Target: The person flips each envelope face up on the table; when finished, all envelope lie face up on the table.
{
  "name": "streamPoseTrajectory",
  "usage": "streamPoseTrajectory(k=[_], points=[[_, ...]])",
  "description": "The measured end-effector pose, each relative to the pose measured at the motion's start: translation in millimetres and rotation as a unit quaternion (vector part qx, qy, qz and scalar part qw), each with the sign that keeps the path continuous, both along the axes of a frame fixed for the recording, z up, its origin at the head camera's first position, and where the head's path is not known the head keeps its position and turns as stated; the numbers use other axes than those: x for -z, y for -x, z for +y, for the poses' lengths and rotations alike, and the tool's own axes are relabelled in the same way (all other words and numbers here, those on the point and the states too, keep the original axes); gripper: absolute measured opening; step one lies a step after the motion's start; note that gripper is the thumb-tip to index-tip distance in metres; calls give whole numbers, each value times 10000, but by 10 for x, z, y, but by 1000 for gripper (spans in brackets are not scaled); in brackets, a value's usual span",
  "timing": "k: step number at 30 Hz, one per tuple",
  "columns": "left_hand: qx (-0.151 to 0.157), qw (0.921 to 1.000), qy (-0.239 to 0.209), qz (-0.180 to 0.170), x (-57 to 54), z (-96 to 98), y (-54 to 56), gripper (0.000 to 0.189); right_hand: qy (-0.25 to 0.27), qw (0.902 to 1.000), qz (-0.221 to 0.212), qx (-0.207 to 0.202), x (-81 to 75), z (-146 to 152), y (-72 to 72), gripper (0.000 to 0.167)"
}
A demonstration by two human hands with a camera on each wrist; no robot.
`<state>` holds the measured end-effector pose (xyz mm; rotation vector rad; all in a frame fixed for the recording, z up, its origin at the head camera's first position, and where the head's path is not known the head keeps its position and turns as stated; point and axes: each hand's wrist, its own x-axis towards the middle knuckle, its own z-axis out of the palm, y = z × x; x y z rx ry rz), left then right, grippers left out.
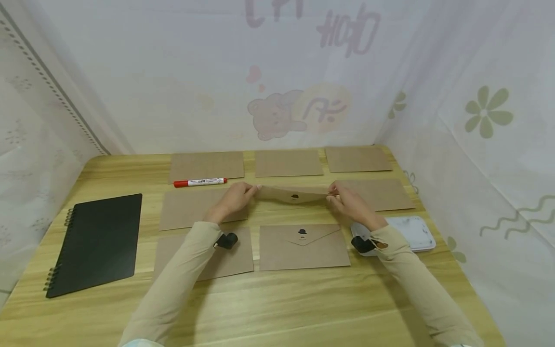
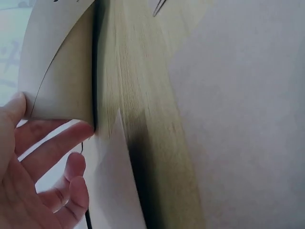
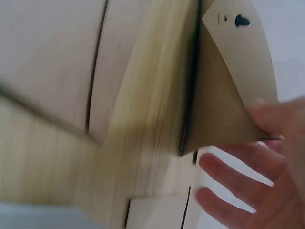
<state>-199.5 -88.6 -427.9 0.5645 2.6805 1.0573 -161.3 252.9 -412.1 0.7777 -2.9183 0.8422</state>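
Observation:
A brown paper envelope (image 1: 282, 193) is raised off the table between both hands, its flap toward me with a small black hat print. My left hand (image 1: 233, 198) pinches its left end; in the left wrist view the thumb lies over the flap (image 2: 47, 52). At the right end, my right hand (image 1: 350, 205) pinches the envelope, thumb on the flap side in the right wrist view. The lower edge bows. Nearer me, another envelope (image 1: 303, 255) lies flat, flap up with the same print.
Several plain brown envelopes lie in rows, including back-middle (image 1: 288, 164) and right (image 1: 381, 195). A red-and-white marker (image 1: 199, 182) lies by the back-left envelope (image 1: 208, 165). A black spiral notebook (image 1: 101, 241) is at left. Under the right wrist sits a white case (image 1: 412, 231).

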Motion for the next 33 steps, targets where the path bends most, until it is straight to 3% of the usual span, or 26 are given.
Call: streamPoseTrajectory(k=[5,10,15,20,29,33], points=[[-359,9992,-152,80,9,-22,1,50,415,9932,1015,397,38,-58,6,11],[-509,9986,-130,82,6,-14,0,53,380,9708,2220,827,124,-122,27,15],[-520,9983,-269,16,11,-15,3,55,479,9555,2711,1060,147,-194,30,11],[-447,9985,-313,-26,26,-29,14,54,494,9537,2803,969,138,-227,43,20],[-652,9967,-472,-56,18,-41,-6,54,660,9698,2266,614,163,-250,48,45],[-439,9964,-581,423,8,-15,-10,37,914,9688,2196,697,186,-234,57,47]])
